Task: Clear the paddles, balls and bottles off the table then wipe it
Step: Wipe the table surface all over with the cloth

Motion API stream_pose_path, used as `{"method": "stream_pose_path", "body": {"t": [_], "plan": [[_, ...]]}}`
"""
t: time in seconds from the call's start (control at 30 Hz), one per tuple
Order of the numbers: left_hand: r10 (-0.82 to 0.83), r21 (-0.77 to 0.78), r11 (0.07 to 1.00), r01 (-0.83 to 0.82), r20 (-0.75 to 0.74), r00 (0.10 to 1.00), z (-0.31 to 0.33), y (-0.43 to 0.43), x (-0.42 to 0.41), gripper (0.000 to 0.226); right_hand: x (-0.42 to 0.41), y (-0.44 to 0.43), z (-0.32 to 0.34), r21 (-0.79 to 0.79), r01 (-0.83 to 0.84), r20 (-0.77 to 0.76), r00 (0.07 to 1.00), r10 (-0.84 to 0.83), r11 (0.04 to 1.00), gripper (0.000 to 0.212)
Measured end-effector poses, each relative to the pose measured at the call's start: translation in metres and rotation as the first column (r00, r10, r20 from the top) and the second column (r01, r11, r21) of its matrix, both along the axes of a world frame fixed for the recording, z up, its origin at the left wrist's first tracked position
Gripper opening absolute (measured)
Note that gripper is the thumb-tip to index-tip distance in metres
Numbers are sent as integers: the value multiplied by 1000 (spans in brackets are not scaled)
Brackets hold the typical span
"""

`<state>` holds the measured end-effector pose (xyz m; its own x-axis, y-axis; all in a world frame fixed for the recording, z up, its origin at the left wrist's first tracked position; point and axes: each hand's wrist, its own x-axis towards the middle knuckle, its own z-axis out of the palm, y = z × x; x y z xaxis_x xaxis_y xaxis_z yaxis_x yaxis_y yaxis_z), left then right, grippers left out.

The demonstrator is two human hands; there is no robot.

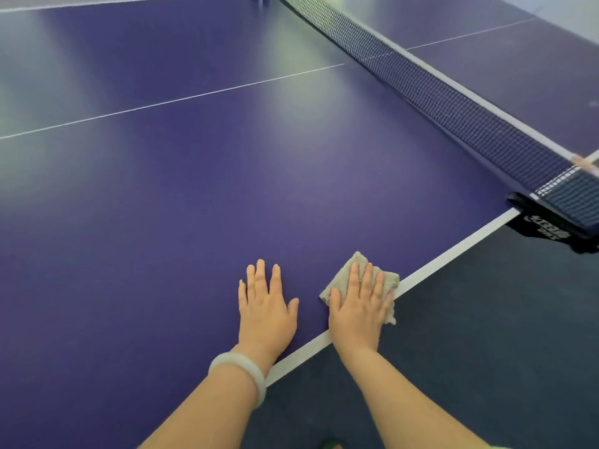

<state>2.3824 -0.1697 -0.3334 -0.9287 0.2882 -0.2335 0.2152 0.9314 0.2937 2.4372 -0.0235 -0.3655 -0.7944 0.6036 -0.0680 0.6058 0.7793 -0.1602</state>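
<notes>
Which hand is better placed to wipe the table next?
The right hand: it lies flat on the cloth at the white edge of the table. The left hand rests bare on the surface.

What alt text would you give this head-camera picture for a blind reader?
A person's right hand presses a beige cloth flat at the white-lined edge of a purple table-tennis table. The left hand, wearing a pale bangle, rests flat beside it; the net stretches beyond.

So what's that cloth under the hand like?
The cloth is a small, pale beige rag, terry-like and rumpled, folded roughly square. It lies flat on the purple table at its near edge, one corner reaching past the white border line. The right hand presses on it with straight fingers, covering its middle.
</notes>
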Motion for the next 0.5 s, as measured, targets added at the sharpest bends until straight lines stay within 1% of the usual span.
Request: {"method": "stream_pose_path", "body": {"t": [0.03,0.1,0.17,0.2,0.23,0.27,0.33,0.4,0.47,0.5], "plan": [[42,-2,999,-41,33,999,-1,15,-6,74,7,-5,-1,21,-85,-13,996,85,996,65],[112,-38,993,-110,84,990,-6,34,-12,81,19,-3,-2,48,-253,-10,967,253,966,65],[129,-91,989,-121,90,987,-15,45,-12,92,20,21,-3,52,-324,8,946,324,945,63],[133,-108,987,-123,88,987,-19,47,-12,96,16,38,-4,64,-309,13,951,309,949,63],[139,-116,985,-128,90,986,-22,48,-13,99,10,56,-4,66,-257,13,967,256,964,63],[147,-123,983,-134,95,985,-24,47,-13,100,4,75,-5,46,-169,15,986,169,985,64],[154,-142,980,-138,106,982,-25,47,-14,101,-6,113,-5,-39,62,-7,998,-62,997,66],[160,-158,977,-141,117,980,-25,48,-15,101,-12,135,-2,-179,237,-83,964,-254,955,70],[170,-171,974,-147,131,977,-24,48,-17,104,-18,138,2,-355,343,-178,889,-423,870,72],[174,-179,973,-148,141,975,-24,48,-17,106,-20,137,3,-417,378,-213,844,-493,827,72]]}}
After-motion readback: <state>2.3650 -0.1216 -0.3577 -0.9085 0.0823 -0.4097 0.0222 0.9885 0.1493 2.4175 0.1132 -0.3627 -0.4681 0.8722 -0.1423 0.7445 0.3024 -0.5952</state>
